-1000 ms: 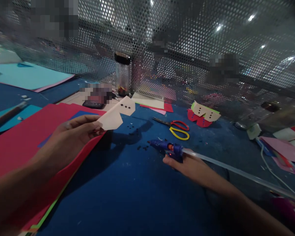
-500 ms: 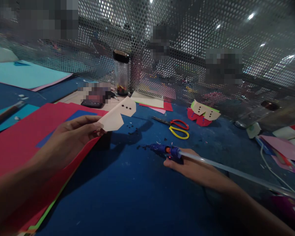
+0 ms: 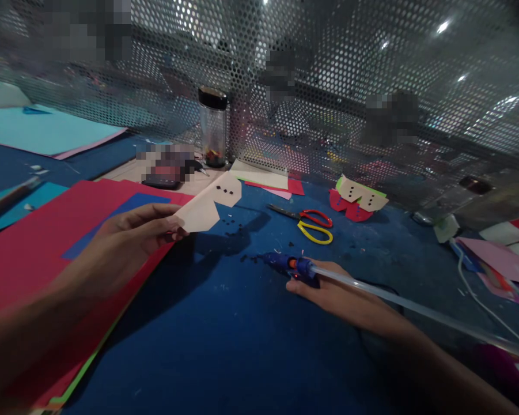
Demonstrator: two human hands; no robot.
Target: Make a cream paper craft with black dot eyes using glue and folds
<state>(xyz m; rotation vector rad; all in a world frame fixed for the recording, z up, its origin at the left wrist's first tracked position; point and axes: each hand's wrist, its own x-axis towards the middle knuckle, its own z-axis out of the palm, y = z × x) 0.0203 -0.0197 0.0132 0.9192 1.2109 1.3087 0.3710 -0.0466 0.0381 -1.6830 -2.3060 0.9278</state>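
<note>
Pinched in my left hand (image 3: pixel 133 236) is a cream folded paper cutout (image 3: pixel 201 213), held above the blue table with three small black pieces on its far wing. My right hand (image 3: pixel 324 288) is closed around a blue glue gun (image 3: pixel 285 264), a long clear glue stick (image 3: pixel 384 295) sticking out of its back. The gun's nozzle points left, close to tiny black paper bits (image 3: pixel 251 257) on the table. Beyond it lie scissors (image 3: pixel 313 225) with one red and one yellow handle. A layered paper butterfly (image 3: pixel 358 199) in cream, red and green stands at the back right.
Red paper sheets (image 3: pixel 90 199) cover the left side, a blue piece (image 3: pixel 108 227) on them. A lidded jar (image 3: pixel 213 129) and a phone (image 3: pixel 164 173) stand near the perforated metal screen (image 3: pixel 319 138). Coloured scraps (image 3: pixel 501 259) and a white cord (image 3: pixel 475 294) are at right.
The paper cutout in my left hand has shifted very slightly right. My right hand and the glue gun have moved a touch to the left.
</note>
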